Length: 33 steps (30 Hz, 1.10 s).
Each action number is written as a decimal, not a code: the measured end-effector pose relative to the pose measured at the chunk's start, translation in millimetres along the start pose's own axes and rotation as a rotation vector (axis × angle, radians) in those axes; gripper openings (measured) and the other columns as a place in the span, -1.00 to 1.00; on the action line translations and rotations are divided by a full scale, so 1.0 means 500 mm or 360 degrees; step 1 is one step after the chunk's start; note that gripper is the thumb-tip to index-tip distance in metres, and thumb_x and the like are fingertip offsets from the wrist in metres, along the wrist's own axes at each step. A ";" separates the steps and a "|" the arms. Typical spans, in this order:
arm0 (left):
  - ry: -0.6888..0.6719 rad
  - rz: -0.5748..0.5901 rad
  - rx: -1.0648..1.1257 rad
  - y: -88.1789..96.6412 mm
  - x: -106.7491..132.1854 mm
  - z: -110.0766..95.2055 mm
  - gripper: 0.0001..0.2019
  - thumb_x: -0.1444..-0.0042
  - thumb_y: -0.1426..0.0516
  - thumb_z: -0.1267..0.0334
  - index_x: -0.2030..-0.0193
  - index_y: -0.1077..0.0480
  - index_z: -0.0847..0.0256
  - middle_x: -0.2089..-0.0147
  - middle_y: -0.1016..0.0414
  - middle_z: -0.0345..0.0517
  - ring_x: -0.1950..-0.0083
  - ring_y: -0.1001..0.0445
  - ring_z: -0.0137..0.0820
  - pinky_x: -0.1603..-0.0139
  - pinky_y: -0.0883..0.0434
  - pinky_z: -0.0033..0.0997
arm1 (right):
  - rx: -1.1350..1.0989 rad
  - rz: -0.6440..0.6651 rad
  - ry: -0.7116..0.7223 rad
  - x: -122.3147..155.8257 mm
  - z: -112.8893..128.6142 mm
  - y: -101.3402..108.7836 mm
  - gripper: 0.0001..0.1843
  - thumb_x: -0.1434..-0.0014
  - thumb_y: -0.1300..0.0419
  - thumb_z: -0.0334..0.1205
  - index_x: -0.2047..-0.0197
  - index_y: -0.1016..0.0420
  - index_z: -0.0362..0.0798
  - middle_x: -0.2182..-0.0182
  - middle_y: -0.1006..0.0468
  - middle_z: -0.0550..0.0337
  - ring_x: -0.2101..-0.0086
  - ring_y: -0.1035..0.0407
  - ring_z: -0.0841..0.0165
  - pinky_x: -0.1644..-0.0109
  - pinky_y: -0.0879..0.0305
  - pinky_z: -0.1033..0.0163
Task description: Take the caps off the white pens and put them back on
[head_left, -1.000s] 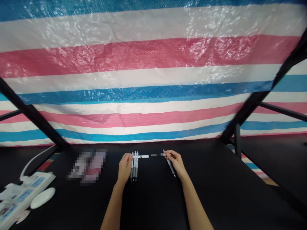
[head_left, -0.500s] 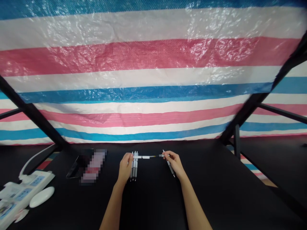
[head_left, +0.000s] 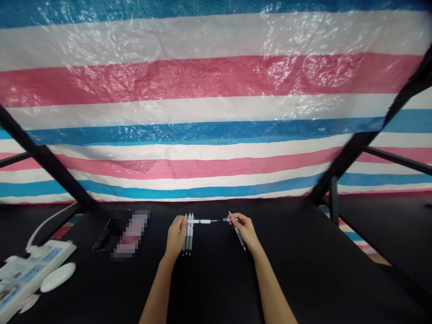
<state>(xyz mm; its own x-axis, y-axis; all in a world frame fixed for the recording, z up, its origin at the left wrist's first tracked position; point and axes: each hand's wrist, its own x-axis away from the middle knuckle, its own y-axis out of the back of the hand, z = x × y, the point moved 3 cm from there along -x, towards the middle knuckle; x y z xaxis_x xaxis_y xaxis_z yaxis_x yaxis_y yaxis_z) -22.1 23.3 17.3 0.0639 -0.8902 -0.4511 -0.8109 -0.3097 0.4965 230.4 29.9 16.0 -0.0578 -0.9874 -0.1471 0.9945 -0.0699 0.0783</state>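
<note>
Far left, a white plastic power strip (head_left: 33, 265) with blue panels, a white cable (head_left: 43, 225) arching up from it, and right beside it a smooth oval white computer mouse (head_left: 58, 277), both on a matte black tabletop (head_left: 290, 279). Above them, a slanting black metal frame bar (head_left: 40, 150) cutting across the view. Next along, a thin glossy black slab (head_left: 105, 236) tucked against a pixelated pink-and-white patch (head_left: 131, 234), too blurred to name. Then the left hand (head_left: 175, 238), fingers closed in a pinch on a white pen barrel (head_left: 202, 221) lying crosswise, just above three white-and-grey retractable pens (head_left: 187, 238) laid side by side, their upper ends half hidden behind those fingers. Whether those three are gripped too, impossible to tell. Barrel stretching rightward, narrowing to a slim dark tip (head_left: 219, 220), pinched there by the right hand (head_left: 245, 231), a white-and-grey pen (head_left: 239, 235) slanting through the same fingers. Both hands close together, joined by the crosswise pen, just over the table. Further right, a second slanting black frame bar (head_left: 344, 166) and an upright black post (head_left: 334, 200), standing in front of a pink, white and blue striped plastic tarpaulin (head_left: 216, 90) spanning the whole width
</note>
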 end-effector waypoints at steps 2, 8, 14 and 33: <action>0.0007 -0.0006 -0.0020 0.001 0.000 -0.001 -0.67 -0.21 0.15 0.10 0.47 -0.25 0.17 0.45 -0.29 -0.18 0.37 -0.32 -0.39 0.31 -0.27 -0.44 | -0.0007 -0.0003 -0.0010 0.001 0.002 0.001 -0.58 0.04 -0.21 0.14 0.38 -0.55 -0.09 0.55 -0.52 0.14 0.48 -0.35 0.32 0.37 -0.24 0.27; 0.0049 -0.0085 -0.0060 0.009 0.001 0.000 -0.68 -0.22 0.15 0.15 0.53 -0.16 0.16 0.50 -0.20 -0.24 0.43 -0.26 -0.42 0.36 -0.21 -0.45 | 0.0004 -0.0018 -0.0005 0.000 -0.001 0.005 -0.57 0.03 -0.20 0.15 0.37 -0.56 -0.08 0.54 -0.52 0.14 0.48 -0.35 0.31 0.36 -0.23 0.26; 0.0034 -0.0055 -0.0049 0.005 0.001 -0.002 -0.67 -0.22 0.15 0.16 0.54 -0.15 0.17 0.51 -0.19 -0.24 0.44 -0.25 -0.44 0.37 -0.21 -0.46 | -0.0021 -0.0005 -0.0009 -0.001 -0.005 0.002 -0.57 0.03 -0.21 0.15 0.37 -0.55 -0.09 0.55 -0.50 0.15 0.50 -0.33 0.33 0.38 -0.21 0.27; -0.0065 0.0052 -0.0067 -0.017 0.006 -0.018 -0.68 -0.23 0.13 0.16 0.48 -0.25 0.19 0.47 -0.29 -0.19 0.41 -0.32 -0.43 0.35 -0.27 -0.44 | 0.0066 0.0177 0.0068 0.003 -0.008 -0.042 -0.67 -0.02 -0.19 0.04 0.34 -0.55 -0.06 0.48 -0.57 0.13 0.41 -0.41 0.28 0.30 -0.27 0.20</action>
<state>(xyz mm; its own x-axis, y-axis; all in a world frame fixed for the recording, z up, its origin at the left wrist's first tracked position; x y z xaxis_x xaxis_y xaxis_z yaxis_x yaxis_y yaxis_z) -9.6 20.1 18.4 0.0130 -0.8859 -0.4636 -0.7868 -0.2953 0.5421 209.9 30.6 10.5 0.0575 -0.9825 -0.1772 0.9900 0.0332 0.1373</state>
